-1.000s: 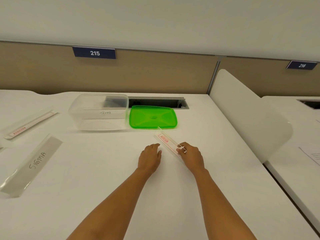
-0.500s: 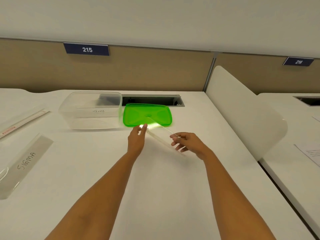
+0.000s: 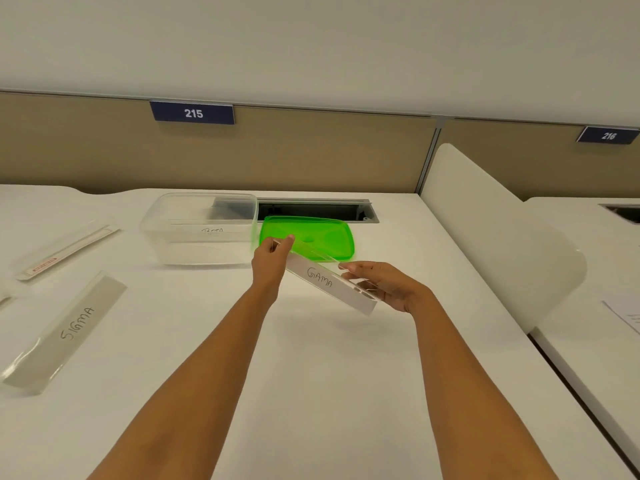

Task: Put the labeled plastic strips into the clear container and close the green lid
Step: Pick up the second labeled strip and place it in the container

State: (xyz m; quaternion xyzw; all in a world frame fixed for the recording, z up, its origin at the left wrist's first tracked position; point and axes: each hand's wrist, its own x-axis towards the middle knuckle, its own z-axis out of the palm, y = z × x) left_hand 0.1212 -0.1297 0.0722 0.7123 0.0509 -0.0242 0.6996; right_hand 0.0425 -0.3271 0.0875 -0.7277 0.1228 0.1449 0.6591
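Strip marked SIGMA [image 3: 65, 332] flat on table [image 3: 311, 375], near left. Strip marked GAMA [image 3: 320, 278] held tilted above table: left hand [image 3: 268, 261] pinches far end between thumb and curled fingers; right hand [image 3: 391, 284] grips near end, fingers loosely curled round edge. Beyond, green lid [image 3: 332, 233] flat on table, just beside clear container [image 3: 194, 251]; container open, one labelled strip [image 3: 207, 231] inside.

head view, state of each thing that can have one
clear container: open, one strip inside
green lid: off, flat beside container
GAMA strip: raised, held at both ends
SIGMA strip: lying on table
red-labelled strip: lying on table
left hand: pinches GAMA strip's far end
right hand: holds its near end
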